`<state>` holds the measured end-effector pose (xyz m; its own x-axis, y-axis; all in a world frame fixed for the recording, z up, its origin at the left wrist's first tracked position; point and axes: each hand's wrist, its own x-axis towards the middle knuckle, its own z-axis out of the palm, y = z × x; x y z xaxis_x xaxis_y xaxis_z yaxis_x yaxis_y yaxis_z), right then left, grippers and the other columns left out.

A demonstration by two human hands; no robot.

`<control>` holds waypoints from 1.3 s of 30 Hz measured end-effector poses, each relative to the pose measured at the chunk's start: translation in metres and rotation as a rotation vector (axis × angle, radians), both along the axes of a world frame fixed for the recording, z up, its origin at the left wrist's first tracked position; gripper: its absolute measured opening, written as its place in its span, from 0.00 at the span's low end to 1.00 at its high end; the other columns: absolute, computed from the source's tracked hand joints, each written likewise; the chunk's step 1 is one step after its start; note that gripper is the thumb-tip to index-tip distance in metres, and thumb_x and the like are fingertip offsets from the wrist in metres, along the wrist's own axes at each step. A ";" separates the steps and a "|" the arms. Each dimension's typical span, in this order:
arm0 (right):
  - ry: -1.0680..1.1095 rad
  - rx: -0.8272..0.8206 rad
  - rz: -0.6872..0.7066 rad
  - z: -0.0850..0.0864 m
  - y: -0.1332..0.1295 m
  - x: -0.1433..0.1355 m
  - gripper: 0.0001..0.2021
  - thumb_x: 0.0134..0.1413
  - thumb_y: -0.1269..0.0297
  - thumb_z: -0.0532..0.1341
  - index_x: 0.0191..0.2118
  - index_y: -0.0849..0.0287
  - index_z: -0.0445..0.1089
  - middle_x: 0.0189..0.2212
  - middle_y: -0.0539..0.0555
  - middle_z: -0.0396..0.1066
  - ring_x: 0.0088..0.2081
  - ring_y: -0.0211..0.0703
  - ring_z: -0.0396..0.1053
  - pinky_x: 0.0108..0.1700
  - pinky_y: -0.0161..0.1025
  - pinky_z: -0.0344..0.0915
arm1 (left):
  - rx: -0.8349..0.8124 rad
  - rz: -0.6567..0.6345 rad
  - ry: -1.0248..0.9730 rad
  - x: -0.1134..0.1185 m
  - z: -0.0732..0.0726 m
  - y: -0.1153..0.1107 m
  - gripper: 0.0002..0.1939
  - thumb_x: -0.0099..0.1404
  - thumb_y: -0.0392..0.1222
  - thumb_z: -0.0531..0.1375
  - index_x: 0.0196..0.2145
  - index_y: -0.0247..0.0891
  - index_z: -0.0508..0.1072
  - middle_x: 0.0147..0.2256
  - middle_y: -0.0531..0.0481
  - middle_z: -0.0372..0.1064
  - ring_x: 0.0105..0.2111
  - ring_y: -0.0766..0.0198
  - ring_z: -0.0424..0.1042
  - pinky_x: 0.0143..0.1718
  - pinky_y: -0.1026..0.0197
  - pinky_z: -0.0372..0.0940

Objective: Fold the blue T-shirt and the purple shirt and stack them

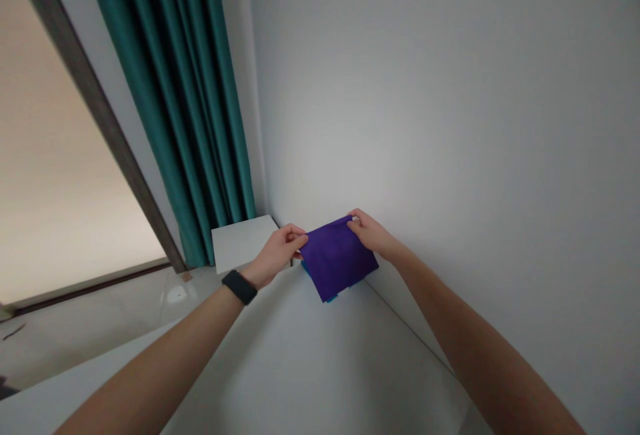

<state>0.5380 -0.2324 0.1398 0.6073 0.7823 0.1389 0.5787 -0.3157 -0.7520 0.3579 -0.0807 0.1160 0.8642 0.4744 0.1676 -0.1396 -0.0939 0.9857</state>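
Note:
A purple piece of cloth point(337, 258) hangs stretched between my two hands. My left hand point(280, 251), with a black band on its wrist, pinches the upper left corner. At the upper right corner, the fingers and thumb of my right hand point(373, 233) are closed on the cloth. Bits of something blue point(307, 268) peek out behind and below the purple cloth. Most of that blue thing is hidden, so I cannot tell its kind.
Under my hands spreads a white tabletop point(300, 355), its right side along a pale wall point(450, 121). Beyond its far end is a lower white surface point(243, 241). A green curtain point(185, 108) hangs at the left, near a dark-framed panel point(90, 75). Shiny floor point(100, 315) shows at lower left.

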 end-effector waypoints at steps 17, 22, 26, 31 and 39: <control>-0.269 -0.255 -0.016 0.003 0.055 0.023 0.10 0.63 0.68 0.52 0.45 0.59 0.68 0.36 0.54 0.74 0.36 0.42 0.69 0.37 0.35 0.62 | -0.193 0.059 0.012 0.005 -0.016 0.033 0.11 0.59 0.44 0.65 0.32 0.35 0.68 0.29 0.51 0.72 0.28 0.68 0.70 0.29 0.65 0.67; -0.292 -0.356 -0.005 0.003 0.052 0.028 0.09 0.62 0.67 0.53 0.43 0.58 0.69 0.37 0.55 0.75 0.37 0.43 0.71 0.38 0.36 0.63 | -0.237 -0.017 0.039 0.006 -0.016 0.032 0.11 0.60 0.43 0.65 0.33 0.35 0.67 0.30 0.50 0.72 0.30 0.67 0.72 0.31 0.64 0.69; -0.363 -0.456 -0.047 -0.002 0.057 0.034 0.08 0.61 0.69 0.55 0.43 0.60 0.69 0.43 0.60 0.74 0.44 0.48 0.71 0.44 0.39 0.63 | -0.216 0.012 0.073 0.017 -0.027 0.028 0.12 0.60 0.44 0.65 0.31 0.36 0.67 0.29 0.50 0.72 0.28 0.67 0.72 0.30 0.64 0.70; -0.438 -0.554 -0.159 -0.018 0.059 0.032 0.13 0.62 0.72 0.52 0.51 0.62 0.65 0.45 0.67 0.73 0.47 0.53 0.71 0.46 0.44 0.64 | -0.126 0.120 0.102 0.047 -0.042 0.027 0.09 0.61 0.40 0.64 0.30 0.36 0.66 0.24 0.53 0.69 0.23 0.70 0.69 0.23 0.67 0.67; -0.540 -0.576 -0.215 -0.028 0.059 0.014 0.16 0.61 0.76 0.48 0.53 0.61 0.61 0.46 0.68 0.71 0.48 0.54 0.71 0.45 0.45 0.65 | 0.001 0.202 0.160 0.062 -0.053 0.031 0.08 0.61 0.39 0.63 0.29 0.36 0.67 0.20 0.56 0.64 0.17 0.72 0.63 0.17 0.71 0.59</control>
